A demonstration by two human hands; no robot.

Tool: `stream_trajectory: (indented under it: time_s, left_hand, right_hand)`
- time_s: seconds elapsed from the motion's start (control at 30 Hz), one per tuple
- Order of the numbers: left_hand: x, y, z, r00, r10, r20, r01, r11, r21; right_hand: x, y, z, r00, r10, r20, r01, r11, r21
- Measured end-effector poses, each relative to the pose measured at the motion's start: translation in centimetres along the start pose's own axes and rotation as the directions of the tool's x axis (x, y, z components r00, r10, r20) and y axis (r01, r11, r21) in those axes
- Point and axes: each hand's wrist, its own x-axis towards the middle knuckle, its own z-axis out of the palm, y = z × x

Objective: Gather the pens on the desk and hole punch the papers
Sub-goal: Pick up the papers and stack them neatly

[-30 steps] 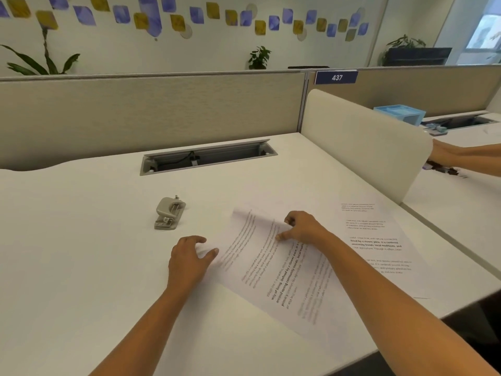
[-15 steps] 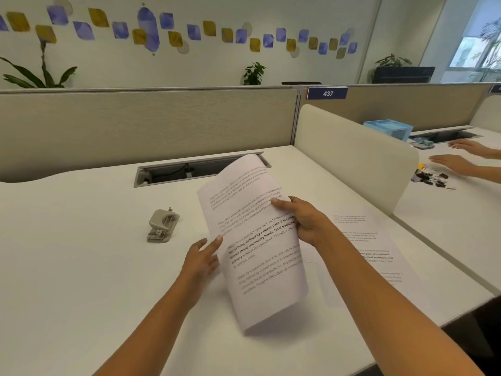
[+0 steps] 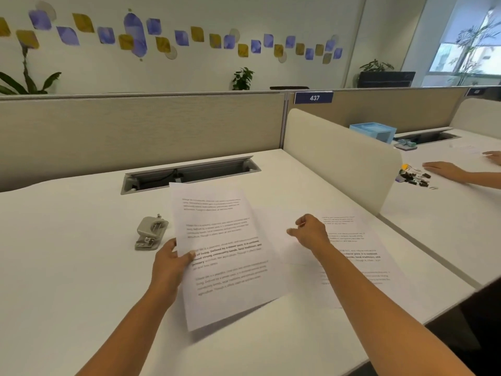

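My left hand [image 3: 169, 260] pinches the left edge of a printed sheet of paper [image 3: 225, 256] and holds it raised above the white desk [image 3: 67, 267]. My right hand [image 3: 310, 232] hovers to the right of that sheet with loosely curled fingers and holds nothing. Under it lies a second printed sheet [image 3: 352, 256], flat on the desk. A small grey hole punch [image 3: 150, 233] sits on the desk just left of the held sheet. I see no pens.
A cable tray opening [image 3: 189, 173] is sunk into the desk behind the paper. A cream divider [image 3: 341, 158] borders the desk on the right. Beyond it another person's hands [image 3: 447, 170] rest near binder clips [image 3: 413, 177] and a blue organiser [image 3: 375, 131].
The sheet passed from my right hand to my left, which now pinches its left edge. My right hand let go and moved right, over the second sheet.
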Motion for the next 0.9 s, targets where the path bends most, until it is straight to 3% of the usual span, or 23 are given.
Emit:
stream_trajectory:
  time_s: [0.1, 0.2, 0.37, 0.9]
  left_hand:
    - [0.1, -0.1, -0.4, 1.0, 0.004, -0.014, -0.004, 1.0, 0.01]
    - [0.0, -0.1, -0.6, 1.0, -0.006, -0.016, 0.006, 1.0, -0.019]
    - [-0.2, 0.0, -0.8, 1.0, -0.024, -0.011, 0.023, 0.998, -0.059]
    - [-0.2, -0.1, -1.1, 0.995, -0.089, -0.048, 0.085, 0.993, -0.079]
  right_hand:
    - [-0.1, 0.8, -0.2, 0.999, 0.012, 0.031, 0.001, 0.916, -0.402]
    - [-0.2, 1.5, -0.1, 0.999, 0.048, -0.025, -0.054, 0.83, -0.555]
    - [-0.2, 2.6, 0.1, 0.989, 0.124, -0.083, -0.149, 0.837, -0.527]
    - [1.3, 2.3, -0.8, 0.94, 0.336, -0.059, -0.328, 0.84, -0.432]
